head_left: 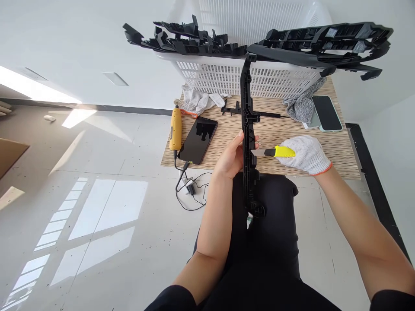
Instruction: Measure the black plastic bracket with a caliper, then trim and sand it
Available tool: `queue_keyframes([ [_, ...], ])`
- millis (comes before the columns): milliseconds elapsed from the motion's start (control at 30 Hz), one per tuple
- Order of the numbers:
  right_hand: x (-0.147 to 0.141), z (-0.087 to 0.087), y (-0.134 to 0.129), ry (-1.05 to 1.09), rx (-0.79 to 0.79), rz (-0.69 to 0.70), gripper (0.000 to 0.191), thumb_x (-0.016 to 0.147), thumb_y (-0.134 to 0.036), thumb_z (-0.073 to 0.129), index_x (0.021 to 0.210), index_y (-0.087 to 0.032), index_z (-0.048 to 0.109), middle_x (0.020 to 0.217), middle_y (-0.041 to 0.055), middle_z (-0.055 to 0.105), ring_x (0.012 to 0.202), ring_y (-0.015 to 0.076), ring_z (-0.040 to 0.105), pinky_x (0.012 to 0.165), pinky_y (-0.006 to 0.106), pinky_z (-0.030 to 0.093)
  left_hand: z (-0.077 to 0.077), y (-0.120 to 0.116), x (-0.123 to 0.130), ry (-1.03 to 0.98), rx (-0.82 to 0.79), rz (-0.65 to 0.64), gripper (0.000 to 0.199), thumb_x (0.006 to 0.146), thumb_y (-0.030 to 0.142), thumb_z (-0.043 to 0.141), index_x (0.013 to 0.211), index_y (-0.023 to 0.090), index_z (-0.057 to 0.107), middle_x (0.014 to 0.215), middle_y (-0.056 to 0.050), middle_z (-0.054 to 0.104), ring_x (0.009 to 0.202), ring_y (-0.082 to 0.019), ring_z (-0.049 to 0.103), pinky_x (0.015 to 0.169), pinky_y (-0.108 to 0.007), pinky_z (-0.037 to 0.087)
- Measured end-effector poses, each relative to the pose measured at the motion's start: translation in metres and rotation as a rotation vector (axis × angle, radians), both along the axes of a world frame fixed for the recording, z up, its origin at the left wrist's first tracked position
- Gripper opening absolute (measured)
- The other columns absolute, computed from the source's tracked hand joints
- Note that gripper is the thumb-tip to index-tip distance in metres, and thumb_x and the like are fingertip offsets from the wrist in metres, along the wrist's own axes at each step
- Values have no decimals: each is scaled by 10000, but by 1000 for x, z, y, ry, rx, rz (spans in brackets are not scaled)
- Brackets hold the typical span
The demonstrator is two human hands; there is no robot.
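Note:
A long black plastic part (247, 99) stands lengthwise in front of me, its lower end over my lap. My bare left hand (232, 156) is wrapped round its middle, with fingertips showing on the far side. In a white knitted glove with an orange cuff, my right hand (304, 153) grips a yellow utility knife (284, 151). The knife's blade points left, and its tip is at the right edge of the black part, close to my left fingers.
A white slatted basket (214, 77) carries more black parts (194, 43) across its rim. On the wooden table (269, 166) lie a yellow tool (175, 129), a tablet (198, 140), a glove (197, 101), black calipers (231, 111), a grey cloth (301, 106) and a phone (327, 113). Cables (191, 190) hang at the left.

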State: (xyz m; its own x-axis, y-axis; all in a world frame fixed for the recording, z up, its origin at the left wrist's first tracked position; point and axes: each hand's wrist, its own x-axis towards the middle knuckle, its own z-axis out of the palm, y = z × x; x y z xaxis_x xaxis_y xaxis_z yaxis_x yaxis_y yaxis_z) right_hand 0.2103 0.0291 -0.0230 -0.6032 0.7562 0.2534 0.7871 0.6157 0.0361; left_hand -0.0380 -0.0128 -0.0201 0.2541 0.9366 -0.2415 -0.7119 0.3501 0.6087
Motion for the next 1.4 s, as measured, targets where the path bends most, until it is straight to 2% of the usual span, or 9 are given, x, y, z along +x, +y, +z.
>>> queue_keyframes([
  [133, -1, 3, 9, -44, -38, 69, 405, 814, -556, 542, 713, -185, 668, 658, 38, 658, 622, 167, 546, 601, 304, 274, 0, 0, 1, -12, -9, 14, 247, 952, 420, 609, 1002, 188, 677, 1017, -51, 715, 804, -143, 680, 707, -255, 555],
  [367, -5, 21, 19, -46, -237, 131, 364, 821, -516, 517, 677, -186, 570, 619, 19, 593, 586, 138, 480, 582, 284, 269, 0, 1, 0, 3, -22, -16, 242, 932, 418, 632, 1050, 208, 655, 1050, -55, 713, 840, -166, 694, 569, -226, 509],
  [567, -11, 39, 32, -173, -446, 111, 352, 782, -523, 513, 710, -190, 600, 644, 18, 623, 563, 132, 474, 582, 290, 244, 0, 1, -1, 11, -20, -6, 239, 921, 424, 651, 1052, 224, 653, 1033, -44, 712, 859, -179, 702, 575, -233, 526],
  [700, -12, 42, 38, -199, -513, 106, 353, 770, -538, 530, 730, -200, 625, 665, 7, 643, 575, 129, 497, 580, 286, 244, 0, 2, -2, 60, -41, 3, 272, 919, 457, 646, 1062, 226, 654, 1049, -48, 713, 888, -188, 704, 569, -227, 524],
  [767, -11, 40, 37, -200, -486, 104, 363, 788, -543, 514, 727, -202, 623, 660, 3, 638, 579, 131, 498, 578, 286, 244, 0, 2, -2, 67, -40, -2, 281, 922, 464, 639, 1061, 221, 657, 1056, -52, 712, 896, -189, 704, 553, -218, 517],
  [933, -9, 30, 28, -174, -300, 133, 384, 826, -528, 455, 688, -190, 574, 621, 21, 602, 569, 139, 465, 562, 285, 240, -1, 2, -3, 35, -17, 3, 275, 926, 458, 642, 1066, 224, 672, 1034, -45, 714, 870, -175, 705, 571, -217, 532],
  [1133, -9, 22, 19, -127, -164, 90, 413, 833, -557, 438, 656, -198, 539, 580, 22, 567, 531, 141, 417, 532, 284, 221, 1, 2, -3, 42, -48, 4, 252, 927, 445, 644, 1047, 225, 674, 1028, -40, 720, 866, -173, 709, 547, -209, 514],
  [1400, -12, 17, 14, -159, -134, -16, 463, 789, -606, 417, 685, -191, 593, 600, 49, 612, 547, 169, 474, 547, 290, 207, 3, 1, -3, 26, -77, 30, 280, 905, 452, 674, 1052, 213, 677, 1005, -35, 706, 913, -185, 710, 563, -205, 528],
])
